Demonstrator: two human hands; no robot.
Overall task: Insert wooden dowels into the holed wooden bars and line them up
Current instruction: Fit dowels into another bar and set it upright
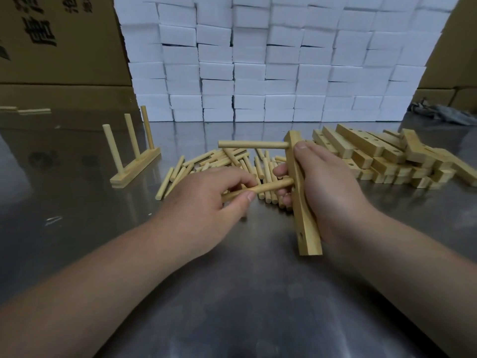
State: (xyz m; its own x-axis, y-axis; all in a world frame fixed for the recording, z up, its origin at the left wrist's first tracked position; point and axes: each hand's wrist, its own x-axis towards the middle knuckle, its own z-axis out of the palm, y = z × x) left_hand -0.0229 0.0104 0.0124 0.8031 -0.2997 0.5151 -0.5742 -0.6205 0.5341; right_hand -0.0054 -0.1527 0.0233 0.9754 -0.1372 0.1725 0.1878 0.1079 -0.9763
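Observation:
My right hand (pixel 327 192) grips a holed wooden bar (pixel 305 218), held upright on edge above the steel table. One dowel (pixel 251 144) sticks out of the bar's top hole, pointing left. My left hand (pixel 206 202) pinches a second dowel (pixel 268 187) whose tip meets the bar at its middle hole. An open hole shows near the bar's lower end. A loose pile of dowels (pixel 206 164) lies behind my hands. A heap of holed bars (pixel 382 156) lies to the right. A finished bar with three upright dowels (pixel 134 161) stands at the left.
The steel table (pixel 232 293) runs toward me. A wall of white boxes (pixel 271 60) stands at the back, with cardboard cartons (pixel 56 47) at both sides. More wooden pieces (pixel 28 111) lie at the far left, and a grey rag (pixel 444 113) lies at the far right.

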